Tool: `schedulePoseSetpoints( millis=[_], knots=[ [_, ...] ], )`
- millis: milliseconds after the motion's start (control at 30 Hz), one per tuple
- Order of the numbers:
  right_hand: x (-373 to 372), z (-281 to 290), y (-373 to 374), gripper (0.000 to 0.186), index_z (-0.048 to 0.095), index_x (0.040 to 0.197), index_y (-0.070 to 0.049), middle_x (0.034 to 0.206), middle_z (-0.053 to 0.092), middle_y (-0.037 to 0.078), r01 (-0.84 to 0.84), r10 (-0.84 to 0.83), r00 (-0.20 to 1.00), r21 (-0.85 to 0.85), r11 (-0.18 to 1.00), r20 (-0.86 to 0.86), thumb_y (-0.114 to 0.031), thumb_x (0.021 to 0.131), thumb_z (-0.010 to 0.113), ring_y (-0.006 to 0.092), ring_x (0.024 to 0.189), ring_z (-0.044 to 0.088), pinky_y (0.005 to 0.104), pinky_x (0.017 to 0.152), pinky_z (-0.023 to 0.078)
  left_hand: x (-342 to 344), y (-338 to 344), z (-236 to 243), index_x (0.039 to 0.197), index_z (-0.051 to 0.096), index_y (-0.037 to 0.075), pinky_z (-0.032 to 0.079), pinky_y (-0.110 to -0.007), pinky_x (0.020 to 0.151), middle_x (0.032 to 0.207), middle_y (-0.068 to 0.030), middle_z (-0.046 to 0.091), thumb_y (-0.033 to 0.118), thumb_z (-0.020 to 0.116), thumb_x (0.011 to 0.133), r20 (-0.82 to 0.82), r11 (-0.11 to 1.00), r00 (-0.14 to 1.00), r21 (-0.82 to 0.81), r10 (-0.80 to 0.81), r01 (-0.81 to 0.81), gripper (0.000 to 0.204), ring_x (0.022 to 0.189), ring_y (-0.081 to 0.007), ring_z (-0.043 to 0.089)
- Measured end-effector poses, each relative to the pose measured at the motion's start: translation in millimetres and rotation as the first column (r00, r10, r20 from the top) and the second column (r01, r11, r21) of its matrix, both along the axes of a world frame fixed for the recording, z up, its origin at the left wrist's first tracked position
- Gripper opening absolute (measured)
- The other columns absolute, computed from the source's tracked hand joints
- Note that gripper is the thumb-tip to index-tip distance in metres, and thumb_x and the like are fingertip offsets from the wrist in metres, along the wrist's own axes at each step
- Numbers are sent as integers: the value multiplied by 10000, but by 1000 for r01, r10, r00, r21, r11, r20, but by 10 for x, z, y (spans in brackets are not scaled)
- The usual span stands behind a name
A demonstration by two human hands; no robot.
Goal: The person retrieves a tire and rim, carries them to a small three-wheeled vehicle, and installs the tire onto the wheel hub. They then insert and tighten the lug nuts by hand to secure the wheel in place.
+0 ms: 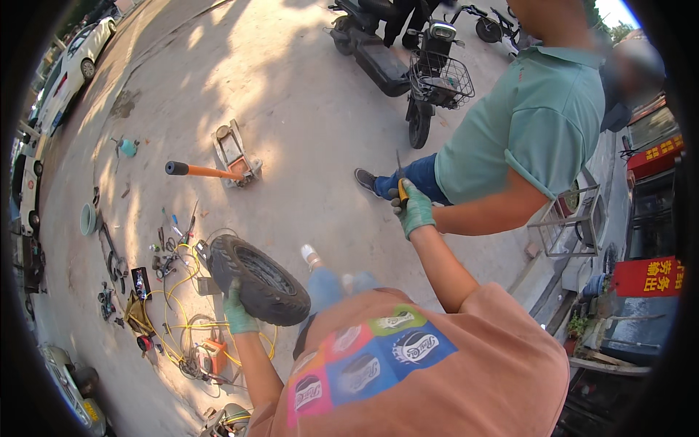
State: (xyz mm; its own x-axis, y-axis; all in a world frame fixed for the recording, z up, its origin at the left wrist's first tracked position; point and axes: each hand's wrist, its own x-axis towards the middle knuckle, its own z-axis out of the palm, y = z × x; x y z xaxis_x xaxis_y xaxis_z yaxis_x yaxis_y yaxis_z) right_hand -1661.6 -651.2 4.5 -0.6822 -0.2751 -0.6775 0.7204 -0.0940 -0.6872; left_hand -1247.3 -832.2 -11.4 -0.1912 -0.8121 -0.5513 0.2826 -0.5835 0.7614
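Note:
My left hand (237, 313), in a green glove, grips the near left side of a black tyre on a wheel (293, 306), held tilted beside my waist. My right hand (416, 213), also gloved, is closed on the yellow-and-black handle of a slim metal tool (403, 191), its shaft pointing away from me. Close beside that hand stands a person (524, 131) in a pale green shirt and blue jeans, whose bare forearm extends behind my right hand.
An orange-handled floor jack (237, 153), scattered tools (116, 262), yellow hoses (189, 269) and an orange machine (212, 357) lie at left. Scooters (426, 80) stand ahead near other people. A metal frame (575, 247) is at right, and parked cars (65, 95) line the far left.

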Motion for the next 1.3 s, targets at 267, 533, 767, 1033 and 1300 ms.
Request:
schedulePoseSetpoints(
  millis=[267,533,767,1033,1300],
  knots=[
    [302,151,-855,260,530,1091,-90,903,657,100,-175,176,984,-36,984,17,-299,939,561,148,588,590,243,454,449,-1068,-870,-276,1172,572,-12,519,-322,794,1063,-94,647,143,796,703,207,934,921,-66,-331,351,542,883,-213,633],
    [359,255,-1682,277,528,1101,-72,898,638,121,-369,369,929,-3,929,8,-297,939,543,147,579,559,259,484,440,-1213,-1318,-108,1129,534,-64,523,-322,752,1012,-140,637,203,862,632,462,881,807,-101,-369,461,653,842,-213,620],
    [-2,77,-2253,263,535,1073,-100,826,630,97,-428,431,899,-42,903,79,-322,934,556,136,543,538,241,457,425,-902,-1276,-136,1093,550,-46,515,-322,743,991,-120,639,213,869,618,556,954,803,-57,-215,295,629,836,-201,612],
    [-374,-117,-2938,272,543,1028,-109,770,600,71,-516,511,851,12,857,126,-365,936,553,124,518,515,225,426,400,-498,-1017,22,1146,568,-30,536,-334,757,1037,-110,642,145,788,707,374,981,908,-35,189,-190,522,846,-225,633],
    [-73,-130,-3422,278,599,931,-133,680,581,36,-616,601,783,66,785,164,-409,907,587,125,470,509,242,381,369,115,-728,136,1182,569,-3,512,-336,815,1094,-85,629,150,745,761,244,857,829,-21,504,-515,481,934,-214,618]
  ],
)
